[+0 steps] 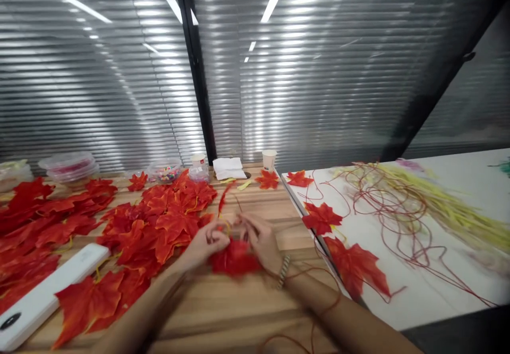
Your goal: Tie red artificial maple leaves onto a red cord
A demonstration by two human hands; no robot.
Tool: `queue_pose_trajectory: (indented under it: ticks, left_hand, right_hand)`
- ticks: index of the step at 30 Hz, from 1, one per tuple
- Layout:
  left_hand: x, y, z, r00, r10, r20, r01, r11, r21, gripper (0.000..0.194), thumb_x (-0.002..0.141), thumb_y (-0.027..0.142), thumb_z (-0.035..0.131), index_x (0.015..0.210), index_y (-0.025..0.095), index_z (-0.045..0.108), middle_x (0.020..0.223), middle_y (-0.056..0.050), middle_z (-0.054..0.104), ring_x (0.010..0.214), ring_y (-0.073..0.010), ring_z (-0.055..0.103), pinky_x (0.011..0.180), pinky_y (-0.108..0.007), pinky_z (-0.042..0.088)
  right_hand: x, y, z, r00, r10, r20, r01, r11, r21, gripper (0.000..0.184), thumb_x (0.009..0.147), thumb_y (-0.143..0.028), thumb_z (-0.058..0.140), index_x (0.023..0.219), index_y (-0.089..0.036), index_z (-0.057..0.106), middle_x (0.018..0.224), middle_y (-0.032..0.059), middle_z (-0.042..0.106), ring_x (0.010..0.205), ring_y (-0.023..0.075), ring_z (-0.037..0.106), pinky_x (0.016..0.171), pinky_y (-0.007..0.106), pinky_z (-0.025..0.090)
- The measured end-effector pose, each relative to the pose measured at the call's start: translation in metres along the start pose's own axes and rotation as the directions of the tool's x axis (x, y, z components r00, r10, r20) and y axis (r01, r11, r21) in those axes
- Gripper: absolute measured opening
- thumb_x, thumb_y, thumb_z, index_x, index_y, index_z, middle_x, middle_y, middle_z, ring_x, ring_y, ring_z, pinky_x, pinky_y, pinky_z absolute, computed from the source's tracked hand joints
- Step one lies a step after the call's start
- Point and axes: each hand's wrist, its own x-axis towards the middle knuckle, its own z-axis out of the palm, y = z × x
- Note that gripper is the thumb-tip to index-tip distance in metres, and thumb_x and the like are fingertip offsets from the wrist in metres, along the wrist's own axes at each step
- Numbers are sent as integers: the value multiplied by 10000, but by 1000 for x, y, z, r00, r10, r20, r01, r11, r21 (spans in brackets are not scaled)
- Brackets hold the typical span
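Both my hands meet over the wooden table [239,311] near its middle. My left hand [207,242] and my right hand [258,239] are closed in pinches on a red artificial maple leaf [235,261] that hangs between and below them. A thin red string [311,285] runs from my right wrist, which wears a beaded bracelet [283,271], toward the right. The picture is smeared by motion, so the fingertips are not sharp.
A big heap of red leaves [159,221] covers the table's left side, with a white flat box [43,295] in front. Plastic tubs [71,168], paper cups [269,159] and a napkin stand at the back. A white table [418,290] on the right holds leaves, red strings and yellow stems [438,205].
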Motion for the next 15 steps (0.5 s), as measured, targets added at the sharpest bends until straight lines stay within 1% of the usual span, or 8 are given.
queue_pose_trajectory:
  ticks: [2, 3, 4, 6, 8, 10, 12, 15]
  left_hand:
    - [2, 1, -2, 974, 130, -188, -145, 987, -69, 350, 577, 277, 742, 822, 148, 528, 630, 36, 584, 582, -60, 523, 602, -151, 397]
    - [3, 2, -2, 951, 166, -260, -196, 976, -94, 333, 571, 256, 746, 811, 150, 540, 674, 32, 591, 629, -61, 538, 638, -146, 405]
    - [4, 1, -2, 941, 167, -294, -211, 970, -124, 322, 570, 237, 748, 807, 152, 546, 718, 26, 599, 670, -65, 549, 666, -146, 413]
    - [4, -3, 0, 962, 100, -253, -154, 967, -205, 315, 584, 215, 740, 827, 160, 547, 798, 8, 608, 744, -87, 567, 719, -173, 430]
    - [4, -8, 1, 985, 44, -169, -87, 964, -253, 302, 616, 220, 720, 851, 165, 538, 839, -9, 611, 795, -109, 573, 769, -215, 438]
    - [4, -12, 0, 987, 52, -150, -87, 968, -237, 292, 631, 238, 711, 847, 162, 530, 805, -10, 611, 782, -113, 574, 768, -226, 440]
    - [5, -11, -5, 977, 86, -195, -121, 977, -177, 278, 623, 266, 717, 777, 152, 516, 688, 14, 590, 677, -94, 561, 681, -191, 441]
    - [4, -2, -18, 929, 162, -334, -201, 976, -85, 307, 614, 329, 715, 679, 148, 476, 527, 60, 494, 486, -49, 455, 494, -134, 362]
  right_hand:
    - [2, -1, 0, 990, 95, -103, -81, 988, 134, 283, 876, -281, 372, 1084, -187, 540, 841, 47, 622, 495, 80, 527, 511, 213, 451]
    - [3, -1, 0, 980, 147, -131, -119, 973, 198, 308, 873, -303, 380, 1136, -187, 492, 837, 46, 624, 495, 82, 530, 493, 207, 448]
    - [3, 0, 1, 971, 200, -129, -162, 952, 260, 340, 866, -324, 393, 1172, -183, 446, 831, 44, 626, 481, 82, 527, 466, 202, 440]
    - [3, 4, 3, 956, 280, -83, -238, 912, 334, 353, 846, -355, 426, 1144, -166, 437, 795, 39, 632, 451, 85, 517, 418, 196, 421]
    - [1, 9, 8, 951, 302, -71, -265, 909, 322, 266, 832, -357, 444, 984, -150, 517, 758, 39, 635, 501, 105, 546, 447, 205, 439]
    - [-3, 12, 13, 972, 226, -59, -204, 947, 249, 198, 824, -311, 464, 871, -150, 568, 755, 46, 642, 662, 142, 595, 599, 243, 481]
    - [-6, 11, 16, 994, 107, 1, -106, 982, 158, 151, 792, -260, 511, 848, -161, 611, 806, 50, 651, 751, 162, 600, 680, 267, 478]
    - [-8, 5, 17, 1000, 12, 2, -12, 1000, -24, 175, 793, -270, 533, 712, -176, 656, 640, 28, 620, 595, 139, 561, 564, 237, 447]
